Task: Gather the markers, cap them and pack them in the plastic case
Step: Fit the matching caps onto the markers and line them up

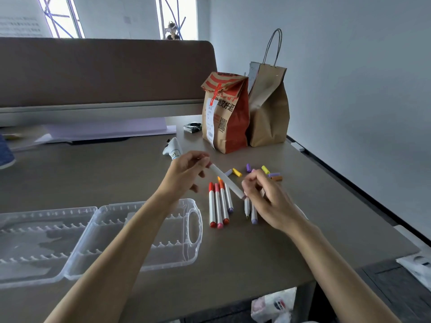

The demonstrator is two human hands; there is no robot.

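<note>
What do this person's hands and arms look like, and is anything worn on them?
The left hand and right hand are bare, with no gloves and no rings that I can see. The left forearm and right forearm are uncovered down to the picture's edge, with no sleeve, watch or bracelet showing.

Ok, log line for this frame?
left hand, right hand: hold white marker | loose caps: on table | other markers: on table | plastic case: open

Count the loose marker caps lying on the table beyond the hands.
6 in view, left to right: a lavender cap, a yellow cap, a purple cap, a second yellow cap, a pale purple cap and an orange cap. The right hand may hide more.
</note>
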